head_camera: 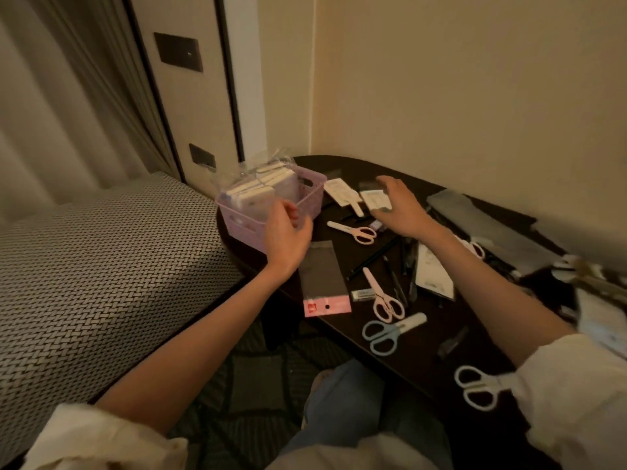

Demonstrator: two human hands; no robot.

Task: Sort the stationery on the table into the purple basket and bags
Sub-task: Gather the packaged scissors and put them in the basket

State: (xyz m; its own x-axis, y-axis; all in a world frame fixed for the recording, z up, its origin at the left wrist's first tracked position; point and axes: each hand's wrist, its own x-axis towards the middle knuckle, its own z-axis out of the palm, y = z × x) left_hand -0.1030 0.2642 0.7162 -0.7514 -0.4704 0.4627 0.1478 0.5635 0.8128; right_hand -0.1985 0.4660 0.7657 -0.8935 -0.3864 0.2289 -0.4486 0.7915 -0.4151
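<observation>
Stationery: scattered over the dark tabletop [424, 354], between its far corner and near edge.
Purple basket: perforated plastic basket [307, 195] at the tabletop's left edge, packed with clear-wrapped white packets [258, 189].
Left hand: left hand [286, 232] at the basket's near rim, fingers loosely curled; whether it grips the rim cannot be told.
Right hand: right hand [398, 208] spread wide, palm down, over a small white packet [373, 200] toward the far edge; contact unclear, nothing held.
Scissors: five in view; pink pair [354, 231] just left of the right hand, second pink pair [383, 296] mid-table, blue pair [385, 332] beside it, white pair [475, 386] at the near edge, another [473, 247] partly hidden behind the right forearm.
Bags: flat clear bag with a pink header [324, 283] at the left edge, below the left hand.
Pens: dark slim pens [397, 283] right of the mid-table scissors; number unclear.
Eraser: small white block [363, 294] touching the second pink pair.
</observation>
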